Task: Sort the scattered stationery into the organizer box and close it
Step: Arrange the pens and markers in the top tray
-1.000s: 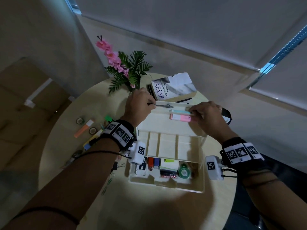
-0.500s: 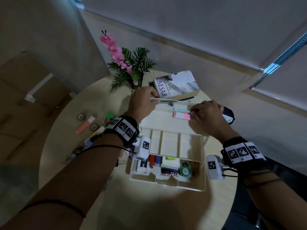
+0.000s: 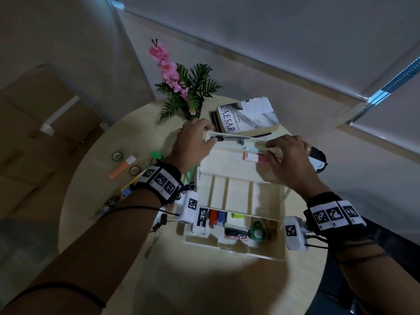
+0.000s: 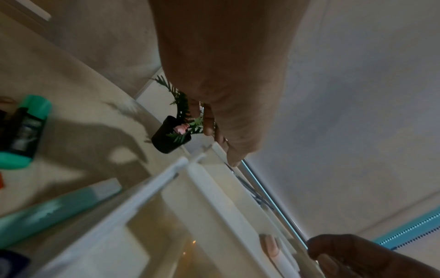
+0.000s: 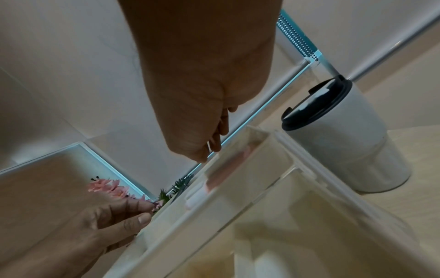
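I'm reaching both arms out over the round tabletop [image 3: 118, 269] here, forearms angled in toward each other and both hands working the far edge of the organizer box [image 3: 234, 246]. My left hand [image 3: 193, 142] is sitting at the far-left corner of the raised lid [image 3: 229, 160], thumb and fingers [image 4: 234, 158] curled round that edge and pinching it, wrist bent a little downward. My right hand [image 3: 288, 160] is palm-down at the far-right part of the same lid, fingers curling over the rim and grasping it; the right wrist view is showing the fingertips [image 5: 202, 158] right on the plastic edge. A pink highlighter [image 3: 253, 157] is lying in the lid tray just beside my right fingers, and a dark compass [image 3: 229, 138] is lying along the lid's far edge between my hands. The box's near compartments are holding a green tape dispenser [image 3: 258, 231] and other small bits. More stationery is lying loose on the tabletop to the left, including an orange highlighter [image 3: 121, 167] and two tape rolls [image 3: 117, 156]. A book [image 3: 246, 118], a flower pot [image 4: 170, 135] and a lidded cup [image 5: 345, 135] are standing past the box.
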